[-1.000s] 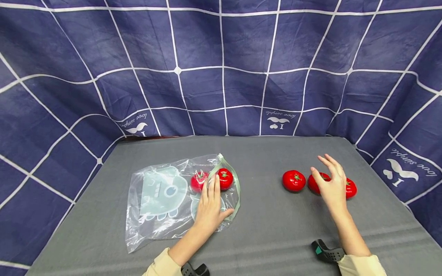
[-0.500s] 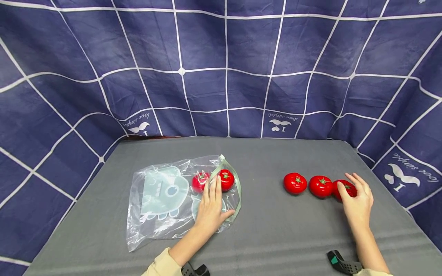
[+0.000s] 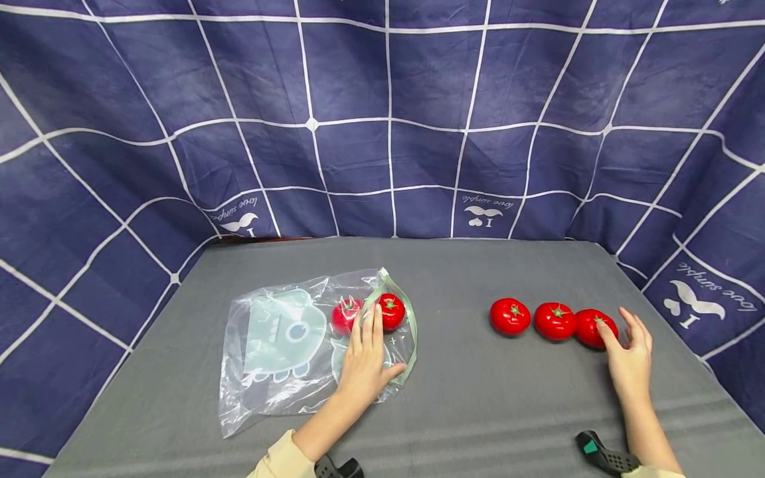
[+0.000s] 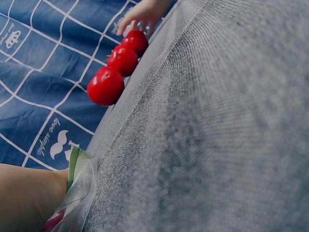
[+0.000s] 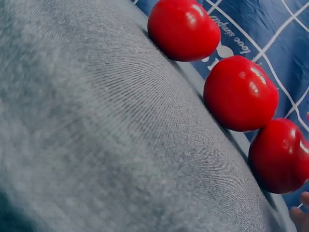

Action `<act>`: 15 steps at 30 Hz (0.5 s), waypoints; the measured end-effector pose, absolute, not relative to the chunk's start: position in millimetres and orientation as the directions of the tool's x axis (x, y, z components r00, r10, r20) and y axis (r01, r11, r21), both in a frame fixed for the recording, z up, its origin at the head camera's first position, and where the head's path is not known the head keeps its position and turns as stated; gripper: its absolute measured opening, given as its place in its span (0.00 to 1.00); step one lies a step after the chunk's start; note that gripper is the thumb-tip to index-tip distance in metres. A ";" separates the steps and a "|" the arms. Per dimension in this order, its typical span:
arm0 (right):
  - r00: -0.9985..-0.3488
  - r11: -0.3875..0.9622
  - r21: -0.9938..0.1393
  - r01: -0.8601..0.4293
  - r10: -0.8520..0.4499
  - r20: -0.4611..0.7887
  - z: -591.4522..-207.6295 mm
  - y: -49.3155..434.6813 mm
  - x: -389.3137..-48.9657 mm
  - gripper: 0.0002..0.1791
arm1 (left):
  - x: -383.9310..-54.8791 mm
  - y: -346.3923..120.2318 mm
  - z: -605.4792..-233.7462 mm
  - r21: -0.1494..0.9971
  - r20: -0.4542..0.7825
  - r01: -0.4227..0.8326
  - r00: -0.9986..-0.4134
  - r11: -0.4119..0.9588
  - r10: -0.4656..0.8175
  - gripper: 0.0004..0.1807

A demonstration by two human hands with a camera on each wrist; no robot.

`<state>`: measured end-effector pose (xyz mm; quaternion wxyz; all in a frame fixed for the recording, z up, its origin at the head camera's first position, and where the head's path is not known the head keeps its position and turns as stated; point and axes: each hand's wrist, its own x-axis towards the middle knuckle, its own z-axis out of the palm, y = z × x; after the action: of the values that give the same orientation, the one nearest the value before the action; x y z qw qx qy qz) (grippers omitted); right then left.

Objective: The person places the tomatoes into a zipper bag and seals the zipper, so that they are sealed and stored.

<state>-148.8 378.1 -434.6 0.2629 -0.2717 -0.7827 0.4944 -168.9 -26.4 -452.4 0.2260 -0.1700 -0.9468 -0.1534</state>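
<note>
My left hand lies with straight fingers on a clear plastic bag with a green zip edge and a pale blue cartoon print. One tomato shows through the plastic beside its fingertips, and another tomato sits at the bag's mouth. On the right, my right hand is beside the end tomato, thumb overlapping its edge and fingers spread past its right side. Whether the thumb touches it, I cannot tell. A middle tomato adjoins that one. Slightly apart is a left tomato.
A grey cloth covers the table. Behind it and along both sides hangs a blue curtain with white grid lines. A black wrist strap is on the right forearm.
My right hand has moved right from over the middle tomato to the end one, then drawn slightly back and right, uncovering more of it. The left hand and bag have stayed put.
</note>
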 end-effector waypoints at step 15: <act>-0.763 0.354 -0.896 0.268 0.646 0.027 -440.8 382.2 -147.7 0.31 | -170.6 -26.5 -452.5 0.234 0.473 0.393 -0.845 0.889 0.249 0.64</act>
<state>-147.7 382.2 -440.8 0.1922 -0.2857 -0.8001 0.4912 -170.6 -26.5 -452.5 0.2208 -0.1695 -0.9466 -0.1630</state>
